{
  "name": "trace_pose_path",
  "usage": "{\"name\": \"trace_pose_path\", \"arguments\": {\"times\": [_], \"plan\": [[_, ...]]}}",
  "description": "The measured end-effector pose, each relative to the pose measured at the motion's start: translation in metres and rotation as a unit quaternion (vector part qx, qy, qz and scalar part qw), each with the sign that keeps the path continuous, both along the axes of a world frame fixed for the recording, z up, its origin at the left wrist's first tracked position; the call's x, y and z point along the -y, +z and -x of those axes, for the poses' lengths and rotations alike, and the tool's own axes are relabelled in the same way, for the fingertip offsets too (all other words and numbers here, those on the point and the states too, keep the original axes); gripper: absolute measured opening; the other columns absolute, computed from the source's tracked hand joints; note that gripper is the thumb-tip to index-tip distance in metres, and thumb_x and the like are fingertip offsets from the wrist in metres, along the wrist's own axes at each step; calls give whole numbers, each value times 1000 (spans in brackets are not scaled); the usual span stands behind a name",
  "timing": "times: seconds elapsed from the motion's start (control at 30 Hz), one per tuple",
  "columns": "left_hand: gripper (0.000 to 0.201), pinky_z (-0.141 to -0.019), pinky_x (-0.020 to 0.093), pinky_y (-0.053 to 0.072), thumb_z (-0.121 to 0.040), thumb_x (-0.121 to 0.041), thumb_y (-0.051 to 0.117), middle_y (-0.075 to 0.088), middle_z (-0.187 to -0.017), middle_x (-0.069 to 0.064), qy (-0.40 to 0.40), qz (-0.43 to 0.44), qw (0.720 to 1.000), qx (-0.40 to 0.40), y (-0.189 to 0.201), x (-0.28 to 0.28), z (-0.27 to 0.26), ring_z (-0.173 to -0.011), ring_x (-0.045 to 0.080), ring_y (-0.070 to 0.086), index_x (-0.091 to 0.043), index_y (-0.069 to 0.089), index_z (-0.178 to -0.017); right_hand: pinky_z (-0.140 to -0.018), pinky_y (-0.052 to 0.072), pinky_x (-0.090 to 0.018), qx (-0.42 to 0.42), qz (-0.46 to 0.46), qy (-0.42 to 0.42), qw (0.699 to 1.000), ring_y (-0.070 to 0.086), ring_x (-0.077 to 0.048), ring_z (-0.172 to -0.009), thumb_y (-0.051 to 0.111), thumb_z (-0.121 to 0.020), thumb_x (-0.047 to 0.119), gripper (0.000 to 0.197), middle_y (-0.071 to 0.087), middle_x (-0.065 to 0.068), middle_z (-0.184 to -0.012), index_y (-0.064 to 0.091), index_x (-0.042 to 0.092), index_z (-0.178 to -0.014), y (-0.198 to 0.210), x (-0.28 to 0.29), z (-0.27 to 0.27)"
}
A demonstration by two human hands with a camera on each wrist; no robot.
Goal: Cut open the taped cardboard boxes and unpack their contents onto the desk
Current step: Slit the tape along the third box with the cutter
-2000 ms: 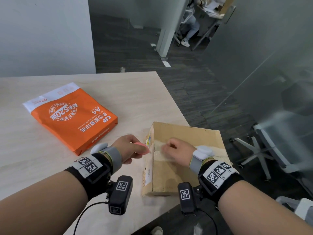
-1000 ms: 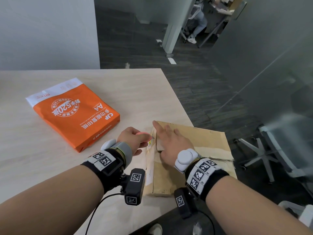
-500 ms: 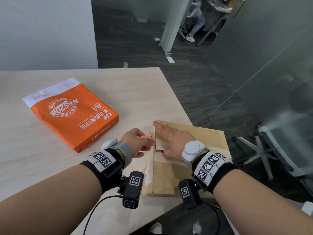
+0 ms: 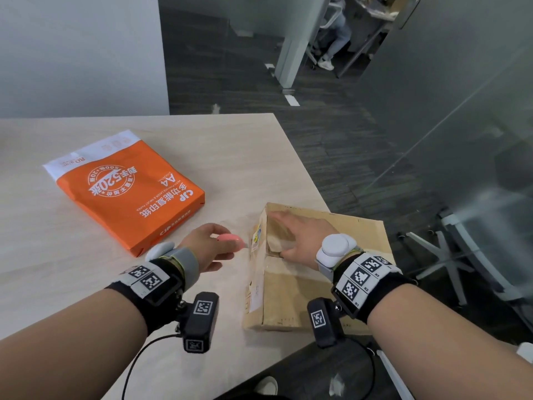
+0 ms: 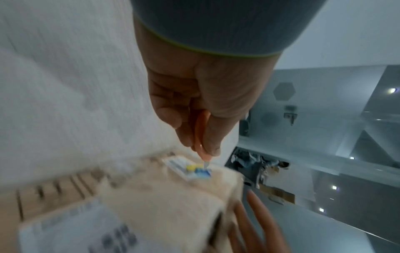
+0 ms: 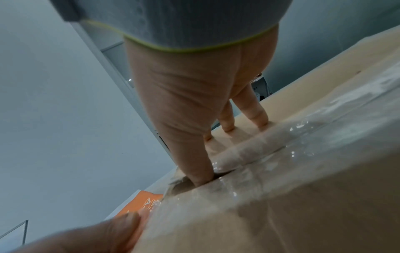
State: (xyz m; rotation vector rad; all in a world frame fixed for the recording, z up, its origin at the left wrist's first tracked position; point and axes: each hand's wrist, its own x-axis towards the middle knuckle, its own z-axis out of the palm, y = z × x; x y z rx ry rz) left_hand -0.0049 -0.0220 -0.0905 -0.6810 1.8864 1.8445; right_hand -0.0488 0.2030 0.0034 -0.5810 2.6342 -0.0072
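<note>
A flat cardboard box (image 4: 311, 290), sealed with clear tape (image 6: 320, 137), lies at the desk's right corner and overhangs the edge. My right hand (image 4: 300, 238) lies flat on its far top flap, fingers straight, with the thumb (image 6: 194, 164) dipped into the slit between the flaps. My left hand (image 4: 207, 246) pinches a small pink box cutter (image 4: 230, 241) just left of the box. Its short blade (image 5: 205, 164) points at the box's left side by a yellow-and-blue sticker (image 5: 194, 168).
An orange ream of A4 paper (image 4: 127, 189) lies on the light wooden desk (image 4: 225, 157) to the left. Dark carpet, a glass wall and a white office chair base (image 4: 450, 255) are off the desk's right edge. A seated person is far back.
My right hand went from curled on the box top to lying flat across the far flap. The left hand with the cutter stayed beside the box's left edge.
</note>
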Motion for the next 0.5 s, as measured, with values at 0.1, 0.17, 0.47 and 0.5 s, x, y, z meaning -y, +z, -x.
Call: {"name": "trace_pose_path", "arguments": {"times": [0.1, 0.17, 0.47, 0.5], "plan": [[26, -57, 24, 55, -81, -29, 84, 78, -92, 3, -36, 94, 995, 7, -22, 29, -11, -80, 12, 75, -18, 69, -100, -96, 47, -28, -5, -9, 0, 1000, 56, -21, -129, 65, -86, 43, 77, 29, 12, -164, 23, 49, -151, -9, -1, 1], [22, -59, 28, 58, -82, -32, 82, 77, -90, 3, -80, 156, 984, 17, -38, 42, -23, -84, 16, 74, -21, 71, -97, -99, 47, -29, -3, -10, 0, 1000, 53, -19, -133, 66, -86, 44, 76, 23, 13, -166, 25, 50, -150, -13, -1, 3], [50, -77, 32, 53, -75, -47, 78, 48, -114, -10, -213, 389, 896, -29, -91, 52, -47, -91, 16, 58, -36, 61, -120, -111, 38, -30, 8, -4, -5, 1000, 32, -11, -149, 66, -89, 46, 72, 8, 13, -169, 31, 43, -152, -21, -8, 3], [49, -76, 33, 54, -74, -48, 79, 48, -114, -9, -204, 398, 894, -37, -92, 54, -48, -89, 16, 58, -34, 58, -116, -112, 37, -30, 11, 4, -8, 1000, 29, -10, -150, 67, -89, 47, 71, 8, 14, -169, 33, 42, -151, -23, -9, 4]]}}
